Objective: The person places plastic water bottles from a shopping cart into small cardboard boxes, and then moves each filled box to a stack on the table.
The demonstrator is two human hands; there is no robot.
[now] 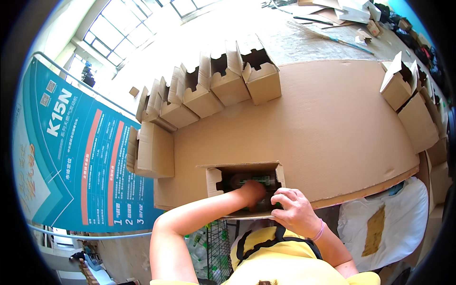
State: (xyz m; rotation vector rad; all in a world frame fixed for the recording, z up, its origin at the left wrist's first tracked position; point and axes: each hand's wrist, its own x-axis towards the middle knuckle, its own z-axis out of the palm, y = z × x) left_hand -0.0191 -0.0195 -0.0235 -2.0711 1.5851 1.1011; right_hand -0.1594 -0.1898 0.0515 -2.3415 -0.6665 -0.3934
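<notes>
An open cardboard box (213, 184) stands at the table's near edge, right in front of me. My left hand (253, 192) reaches down inside it, its fingers mostly hidden in shadow. Beside that hand, a clear thing with a green label (267, 181), looking like a bottle, lies in the box. My right hand (295, 210) is at the box's right wall, with thumb and fingers curled toward each other. A small dark green bit shows between them, too little to name.
Several open cardboard boxes (262, 83) line the far left edge of the cardboard-topped table (327, 128); more boxes (418, 121) stand at the right. Below the table are a wire basket (217, 251) beside clear bottles (197, 251) and a white sack (384, 228). A blue banner (95, 156) stands left.
</notes>
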